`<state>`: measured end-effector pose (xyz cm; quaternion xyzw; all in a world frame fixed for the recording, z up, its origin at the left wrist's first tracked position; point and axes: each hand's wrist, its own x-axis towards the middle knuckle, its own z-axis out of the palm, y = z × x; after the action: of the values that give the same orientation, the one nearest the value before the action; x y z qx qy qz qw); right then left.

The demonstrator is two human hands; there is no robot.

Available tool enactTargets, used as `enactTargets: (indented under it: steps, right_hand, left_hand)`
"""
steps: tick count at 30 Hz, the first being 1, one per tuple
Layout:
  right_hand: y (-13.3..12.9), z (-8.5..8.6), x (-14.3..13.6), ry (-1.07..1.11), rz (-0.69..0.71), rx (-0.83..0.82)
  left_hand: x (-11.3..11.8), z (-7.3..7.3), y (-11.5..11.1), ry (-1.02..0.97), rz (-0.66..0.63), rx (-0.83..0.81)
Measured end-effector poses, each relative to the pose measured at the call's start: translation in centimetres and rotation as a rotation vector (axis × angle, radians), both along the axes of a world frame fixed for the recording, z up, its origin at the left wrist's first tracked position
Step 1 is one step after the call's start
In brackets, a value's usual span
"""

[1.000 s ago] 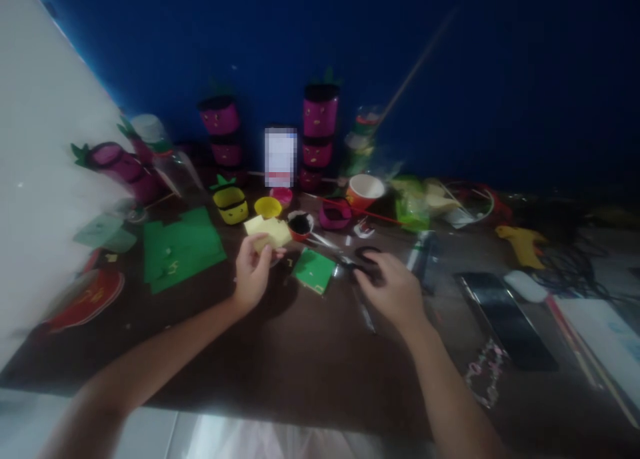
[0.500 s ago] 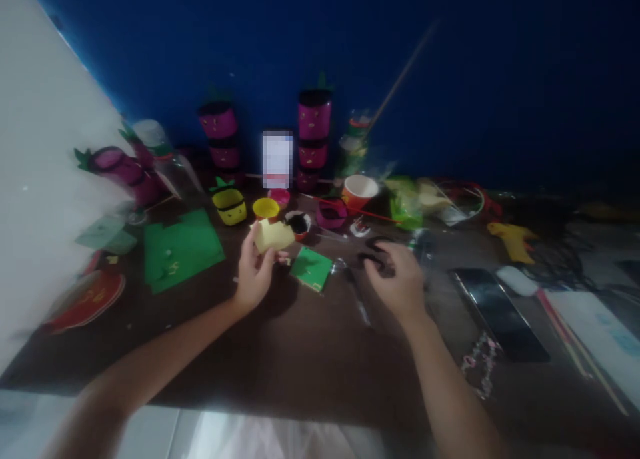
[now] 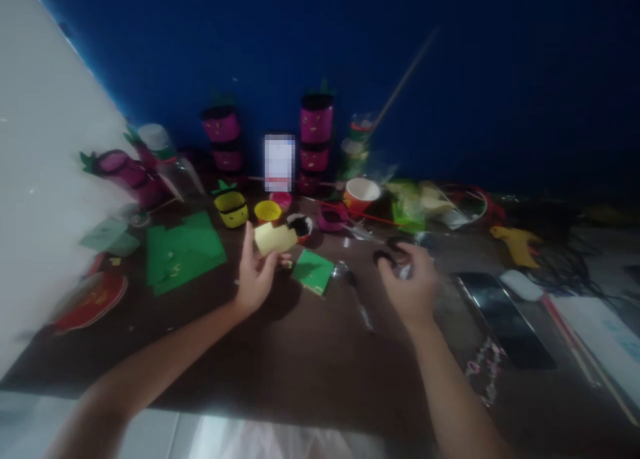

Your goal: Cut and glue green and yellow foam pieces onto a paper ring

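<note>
Between the thumb and fingers of my left hand (image 3: 257,272) is a pale yellow piece of paper (image 3: 274,239) with a notched upper edge, raised over the table. My right hand (image 3: 413,279) is curled around the black handles of a pair of scissors (image 3: 384,256). Their pale blades seem to point left, though blur hides their exact state. A small green square of paper (image 3: 313,272) lies between my hands, and a spoon (image 3: 357,292) rests just right of it. Past the yellow piece stand a yellow cup (image 3: 267,211) and a small dark-filled cup (image 3: 300,228).
Green sheets (image 3: 186,253) and a red round item (image 3: 95,302) lie at left. Purple stacked containers (image 3: 316,122), a lit phone (image 3: 279,162) and a paper cup (image 3: 362,193) stand at the back. A dark phone (image 3: 505,319) and yellow glue gun (image 3: 517,242) are at right.
My right hand has shifted slightly right with the scissors, away from the yellow paper. My left hand still holds the paper, nearly in place. The whole view has moved a little.
</note>
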<state>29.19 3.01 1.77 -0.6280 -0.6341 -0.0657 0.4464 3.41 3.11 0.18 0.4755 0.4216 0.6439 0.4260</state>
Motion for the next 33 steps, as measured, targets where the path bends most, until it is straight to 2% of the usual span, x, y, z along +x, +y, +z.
enactTargets:
  steps: [6,8,11,16,19,22,25,28,30,33]
  right_hand:
    - [0.1,0.0,0.2,0.06,-0.016,-0.01]
    - [0.1,0.0,0.3,0.075,-0.017,-0.021]
    - [0.2,-0.2,0.5,0.089,-0.015,-0.029]
    - [0.4,-0.7,1.2,0.144,-0.035,-0.046]
    - [0.5,-0.9,1.5,0.208,-0.061,-0.057]
    - [0.6,-1.1,1.6,0.268,-0.071,-0.065]
    - [0.8,-1.3,1.7,0.314,-0.069,-0.073]
    - [1.0,-1.2,1.5,0.375,-0.075,-0.076]
    - [1.1,-0.8,1.5,0.437,-0.072,-0.075]
    - [1.3,0.0,2.1,0.525,-0.07,-0.056]
  left_hand:
    - [-1.2,0.4,0.7,0.059,0.03,-0.05]
    - [-1.8,0.6,1.2,0.071,0.08,-0.036]
    - [-2.7,1.1,2.1,-0.066,0.177,0.015]
    - [-4.2,2.0,3.7,-0.248,0.257,0.103]
    - [-4.9,2.0,4.1,-0.19,0.323,0.129]
    - [-5.0,1.9,3.6,-0.025,0.357,0.165]
    - [-4.3,1.7,2.2,0.202,0.253,0.239]
    - [-3.5,1.4,0.7,0.468,-0.008,0.285]
    - [-3.4,1.0,0.2,0.591,-0.137,0.341]
    - [-4.0,0.3,0.0,0.687,-0.153,0.416]
